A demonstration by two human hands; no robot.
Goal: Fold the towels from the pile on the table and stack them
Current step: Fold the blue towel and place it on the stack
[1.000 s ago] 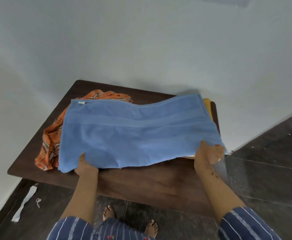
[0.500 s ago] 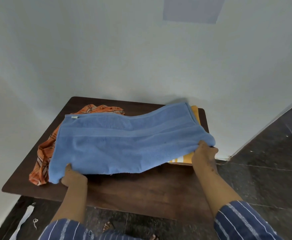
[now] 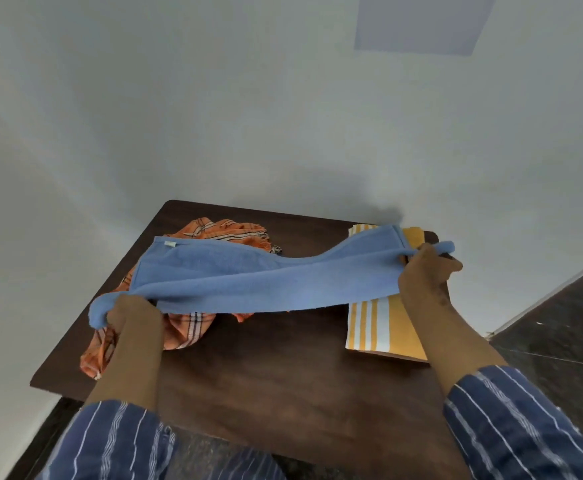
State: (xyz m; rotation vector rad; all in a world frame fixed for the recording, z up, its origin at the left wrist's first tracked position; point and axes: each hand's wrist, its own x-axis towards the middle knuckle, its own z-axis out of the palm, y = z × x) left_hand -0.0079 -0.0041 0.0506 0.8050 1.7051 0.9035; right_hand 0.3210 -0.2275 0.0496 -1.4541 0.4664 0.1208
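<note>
Head view: your left hand (image 3: 134, 315) and right hand (image 3: 425, 275) each grip an end of the blue terry towel (image 3: 248, 278), stretched above the dark wooden table (image 3: 283, 375). Beneath it lie a crumpled orange checked cloth (image 3: 182, 330) and a folded yellow-and-white striped towel (image 3: 376, 327).

A blue towel (image 3: 262, 278) hangs stretched above the crumpled orange towel (image 3: 186, 327) and folded yellow-striped towel (image 3: 376, 327).

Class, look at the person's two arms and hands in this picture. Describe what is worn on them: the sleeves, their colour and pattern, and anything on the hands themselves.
Both arms wear loose dark blue sleeves with thin white stripes: the left sleeve and the right sleeve. The sleeves end short of the wrists, so both forearms are bare. The left hand and right hand are bare too, with no gloves, rings or watch visible.
</note>
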